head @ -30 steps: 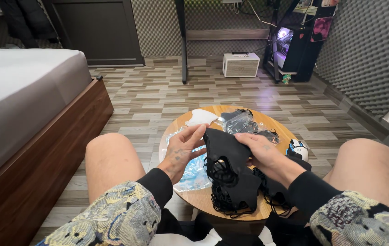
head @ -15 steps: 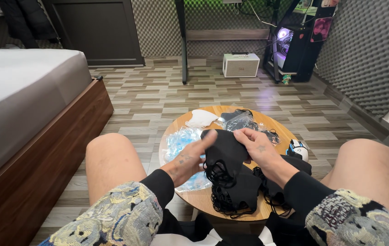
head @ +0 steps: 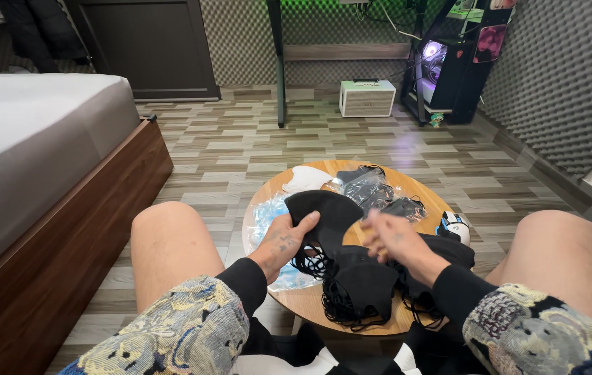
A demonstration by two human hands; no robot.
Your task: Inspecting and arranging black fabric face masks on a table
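At the far left a bed point(head: 25, 146) with a grey cover sits on a dark wooden frame, well apart from your work. Next comes your left knee, and beyond it a small round wooden table point(head: 310, 302) between your legs. On the table's left side lies a clear bag of pale blue masks point(head: 263, 221), with a white mask point(head: 304, 179) near the far rim. Your left hand point(head: 283, 242) rests over that bag and pinches a black face mask point(head: 324, 212), thumb on top of the cloth and fingers beneath it (the mask is lifted a little and fans out to the right of the thumb). Just below and right of it a pile of black masks point(head: 358, 285) covers the near middle of the table, ear loops trailing toward the near rim. Behind the pile lie clear packets of black masks point(head: 372, 191). Your right hand point(head: 390, 239) hovers above the pile, blurred, fingers loosely spread and holding nothing that you can make out. Just to the right, a white computer mouse point(head: 454, 226) sits at the table's edge, then your right knee.
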